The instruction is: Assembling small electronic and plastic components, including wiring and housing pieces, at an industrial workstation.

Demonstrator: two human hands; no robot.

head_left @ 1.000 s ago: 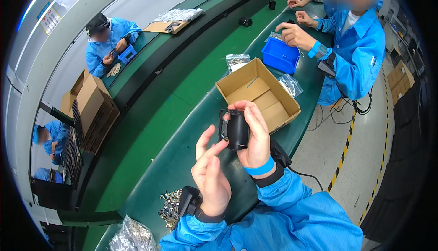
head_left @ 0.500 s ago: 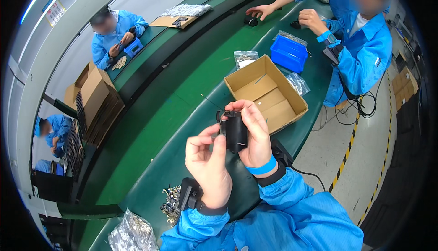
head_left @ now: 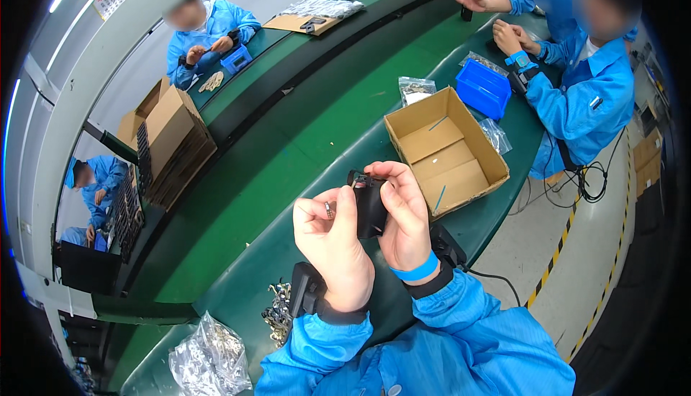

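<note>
Part point(head_left: 370, 216) black, plain. Metal piece point(head_left: 330, 209) silvery. Sleeves point(head_left: 468, 324) blue. Wristband point(head_left: 417, 271) brighter blue; wrist straps point(head_left: 434, 285) black. Box point(head_left: 409, 140) plain brown, thin rod point(head_left: 439, 199) inside grey-blue. Bin point(head_left: 484, 90) deep blue. Bench point(head_left: 245, 284) dark green; belt point(head_left: 288, 158) brighter green, rail point(head_left: 259, 110) black. Small parts point(head_left: 276, 315) mottled silver, gold, white, black. Bag point(head_left: 209, 356) clear, contents silvery white. Cartons point(head_left: 188, 158) brown. Co-workers' smocks point(head_left: 586, 108) light blue. Floor point(head_left: 504, 255) grey; floor tape point(head_left: 553, 255) striped diagonally, yellow and black. Poster point(head_left: 109, 0) white, with small red and yellow marks.

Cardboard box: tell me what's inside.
Inside the open cardboard box lie two thin bluish strips and a small white speck; anything beneath the bottom flaps is covered.
</note>
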